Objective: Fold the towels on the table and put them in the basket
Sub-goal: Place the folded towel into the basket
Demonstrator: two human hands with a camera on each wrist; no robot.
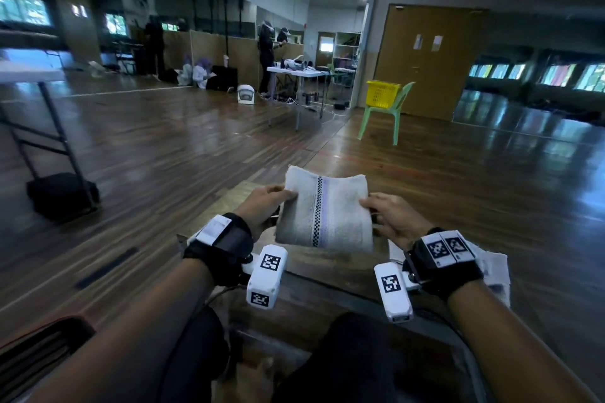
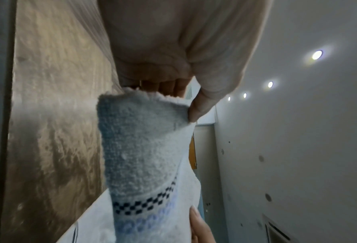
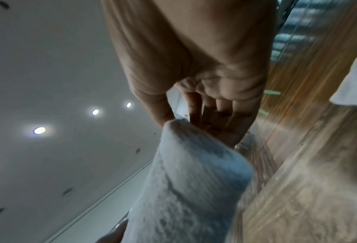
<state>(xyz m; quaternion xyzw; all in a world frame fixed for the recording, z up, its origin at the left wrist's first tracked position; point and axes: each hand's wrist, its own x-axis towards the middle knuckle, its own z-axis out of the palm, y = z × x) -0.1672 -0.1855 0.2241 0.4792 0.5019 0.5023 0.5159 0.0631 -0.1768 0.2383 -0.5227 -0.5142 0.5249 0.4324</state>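
Both hands, the left hand [image 1: 262, 206] and the right hand [image 1: 393, 217], pinched opposite edges of one towel [image 1: 324, 216], held folded above the wooden table [image 1: 327, 271]. It looked soft, nubbly terry, pale with a checkered stripe. Judging by this, folding was nearly done; another towel [image 1: 496, 267] waited, and no nearby basket showed.

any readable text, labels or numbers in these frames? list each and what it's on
No readable words or numbers in any view.
Wrist camera modules and right wrist strap: black-and-white square marker patterns, no letters.
Two paper sheets on the brown door: too small and blurred to read.
Towel held between both hands: a checkered stripe and a pale purple band, pattern only, no text.
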